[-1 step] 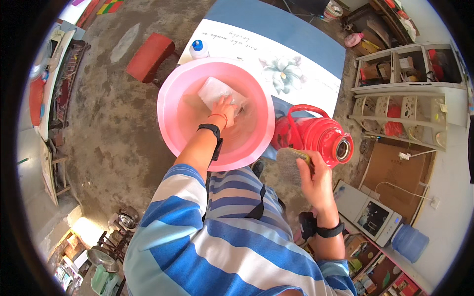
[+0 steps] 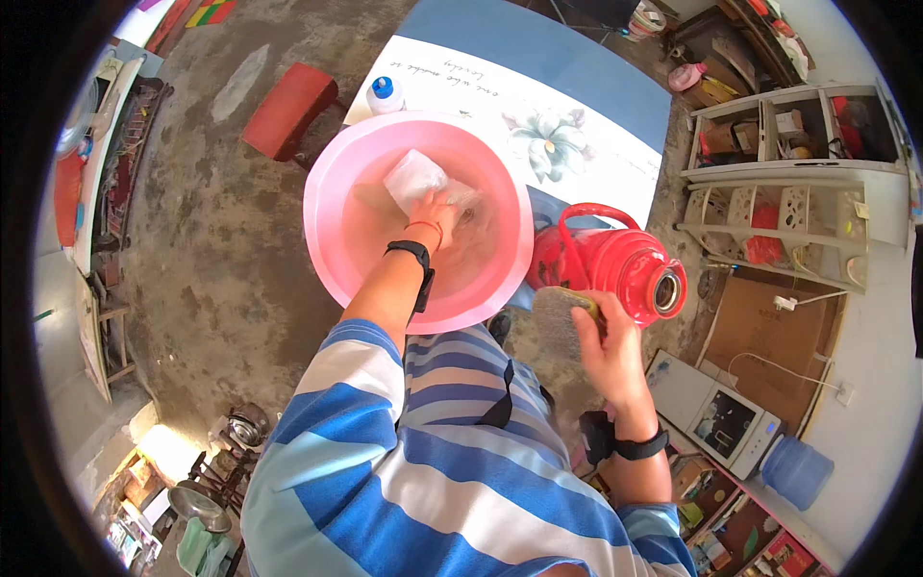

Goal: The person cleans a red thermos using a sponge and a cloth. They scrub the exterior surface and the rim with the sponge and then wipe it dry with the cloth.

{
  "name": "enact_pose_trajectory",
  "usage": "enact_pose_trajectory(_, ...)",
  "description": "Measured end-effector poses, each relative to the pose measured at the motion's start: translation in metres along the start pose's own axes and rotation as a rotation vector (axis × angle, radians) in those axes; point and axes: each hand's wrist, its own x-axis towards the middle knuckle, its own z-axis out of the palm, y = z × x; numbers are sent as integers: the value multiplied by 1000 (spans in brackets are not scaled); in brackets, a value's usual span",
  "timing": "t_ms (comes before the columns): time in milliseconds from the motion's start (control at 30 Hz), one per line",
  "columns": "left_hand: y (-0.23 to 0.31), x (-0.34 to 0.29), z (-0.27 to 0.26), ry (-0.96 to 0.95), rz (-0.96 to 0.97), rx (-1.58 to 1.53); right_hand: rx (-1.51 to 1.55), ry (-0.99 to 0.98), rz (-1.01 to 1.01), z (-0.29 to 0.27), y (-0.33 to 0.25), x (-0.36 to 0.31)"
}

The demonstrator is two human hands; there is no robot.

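Observation:
My left hand (image 2: 432,213) reaches into a pink basin (image 2: 325,252) of cloudy water. Its fingers close over a wet white piece (image 2: 413,180) that looks like folded cloth; the fingertips are partly hidden by the water. In my right hand (image 2: 611,348) is a grey scouring sponge (image 2: 552,325) with a yellowish side, pinched between thumb and fingers. The sponge is held off to the right of the basin, just in front of a red thermos flask (image 2: 615,262). The flask has no lid on its mouth, and its handle stands up on the far side.
Basin and flask stand on a table (image 2: 586,72) with a blue, white and flower-printed top. A white bottle with a blue cap (image 2: 386,95) is behind the basin. On the floor to the left sits a red stool (image 2: 288,112). Shelves (image 2: 788,130) line the right wall.

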Motion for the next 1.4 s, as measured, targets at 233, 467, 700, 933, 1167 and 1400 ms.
enact_pose_trajectory(233, -31, 6, -13, 77, -424, -294, 197, -87, -24, 51, 29, 41)
enact_pose_trajectory(467, -33, -35, -93, -84, -623, -1846, 243, -315, -40, 74, 13, 58)
enact_pose_trajectory(700, 12, -56, -92, 130, -307, -2283, 638, -338, 147, 121, -1, 94)
enact_pose_trajectory(933, 40, -74, -127, 111, -400, -2419, 381, -427, -172, 123, -13, 96)
enact_pose_trajectory(1167, -1, -58, -81, 284, -556, -2061, 298, -440, -45, 100, -22, 85)
enact_pose_trajectory(1400, 1, -53, -97, 205, -721, -1572, 349, -368, -64, 86, -20, 70)
